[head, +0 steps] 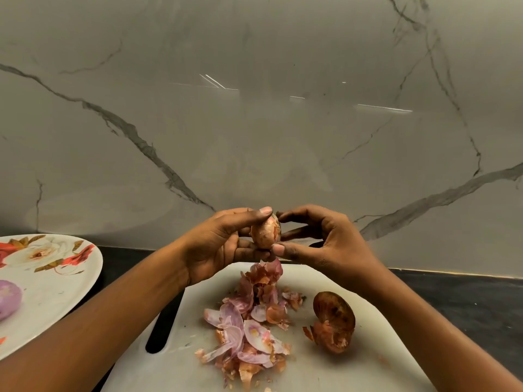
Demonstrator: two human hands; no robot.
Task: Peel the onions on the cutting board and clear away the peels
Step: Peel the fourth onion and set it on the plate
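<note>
Your left grip (223, 244) cradles the small onion (266, 232) above the cutting board (368, 363), and your right grip (325, 244) pinches it thumb to fingertips. The skin looks dry, thin and tear-prone, the bulb under it likely slick, so pick at a loose edge by the tip. The peels (249, 321) are piled below, with the second onion (334, 322) unpeeled beside them.

both hands (223, 244) gripping onion (266, 232), peels (249, 321) on cutting board (368, 363)

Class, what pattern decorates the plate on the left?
Red and white flowers on the plate, head view.
</note>
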